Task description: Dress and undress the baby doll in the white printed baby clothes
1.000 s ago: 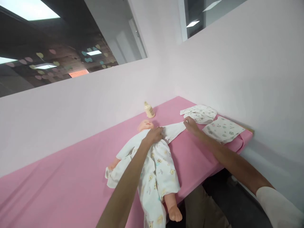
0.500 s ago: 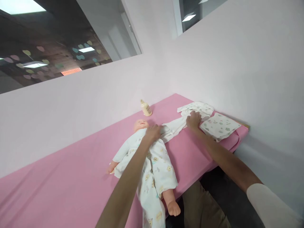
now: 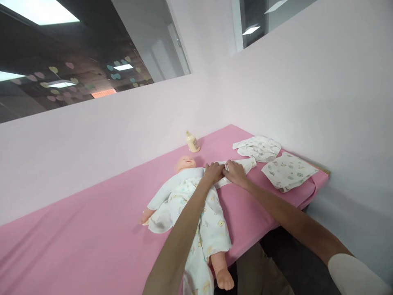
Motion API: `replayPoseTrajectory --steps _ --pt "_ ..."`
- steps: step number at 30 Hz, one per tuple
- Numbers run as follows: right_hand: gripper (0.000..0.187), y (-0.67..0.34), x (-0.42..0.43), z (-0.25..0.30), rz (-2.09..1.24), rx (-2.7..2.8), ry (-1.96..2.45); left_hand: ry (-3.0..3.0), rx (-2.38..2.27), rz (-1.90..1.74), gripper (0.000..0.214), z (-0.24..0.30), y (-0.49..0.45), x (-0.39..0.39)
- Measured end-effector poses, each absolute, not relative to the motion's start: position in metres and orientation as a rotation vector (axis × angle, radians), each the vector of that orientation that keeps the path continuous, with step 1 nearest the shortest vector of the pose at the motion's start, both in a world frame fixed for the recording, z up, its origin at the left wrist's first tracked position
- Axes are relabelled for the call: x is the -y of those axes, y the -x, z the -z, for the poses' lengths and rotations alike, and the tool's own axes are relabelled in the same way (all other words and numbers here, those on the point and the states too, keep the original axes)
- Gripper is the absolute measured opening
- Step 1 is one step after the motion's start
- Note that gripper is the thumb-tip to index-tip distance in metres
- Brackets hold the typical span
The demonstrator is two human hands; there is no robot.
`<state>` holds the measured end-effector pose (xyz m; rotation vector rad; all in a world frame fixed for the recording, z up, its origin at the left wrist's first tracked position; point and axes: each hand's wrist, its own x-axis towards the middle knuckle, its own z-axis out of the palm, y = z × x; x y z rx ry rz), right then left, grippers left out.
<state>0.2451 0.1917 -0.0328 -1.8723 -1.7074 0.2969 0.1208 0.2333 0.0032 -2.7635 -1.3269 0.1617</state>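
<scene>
A baby doll (image 3: pixel 186 162) lies on its back, its head toward the wall, wearing a white top and printed white trousers (image 3: pixel 215 223). One bare foot (image 3: pixel 225 279) hangs near the front edge. My left hand (image 3: pixel 214 172) is closed on the white sleeve (image 3: pixel 248 164) at the doll's right-hand side in the view. Close beside it, my right hand (image 3: pixel 236 173) pinches the same sleeve, fingers nearly touching the left ones. The sleeve's cuff end stretches past my right hand. The doll's arm on that side is hidden by cloth and hands.
A pink-covered table (image 3: pixel 92 229) runs along the white walls. A cream bottle (image 3: pixel 193 142) stands behind the doll's head. To the right lie a crumpled printed garment (image 3: pixel 260 148) and a flat printed cloth (image 3: pixel 288 171) near the table's end.
My right hand has moved left along the sleeve, away from the crumpled garment, to beside my left hand. My left hand has shifted slightly right, off the doll's chest.
</scene>
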Motion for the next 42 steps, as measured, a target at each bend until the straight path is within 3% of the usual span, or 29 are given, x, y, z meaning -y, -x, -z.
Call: replayPoseTrajectory --steps 10,18,30,33,38,42 --pt "0.018 -0.266 -0.192 0.032 -0.423 1.417 2.01 2.907 1.391 -0.061 0.04 -0.021 -0.111 -0.229" --pt "0.019 -0.284 -0.197 0.032 -0.42 1.401 2.067 2.973 1.479 0.106 0.033 -0.032 -0.096 -0.228" --pt "0.023 -0.253 -0.16 0.037 -0.012 2.0 1.775 2.748 1.578 0.215 0.037 -0.016 -0.107 -0.225" --pt "0.025 -0.242 -0.159 0.032 -0.331 1.921 1.54 2.681 1.601 0.395 0.034 -0.028 -0.085 -0.215" --pt "0.021 -0.205 -0.169 0.02 -1.329 1.306 1.209 2.234 1.982 1.157 0.024 -0.039 -0.003 -0.183" --pt "0.02 -0.171 -0.184 0.019 -1.727 0.959 1.055 2.135 2.533 1.257 0.035 -0.019 0.055 -0.158"
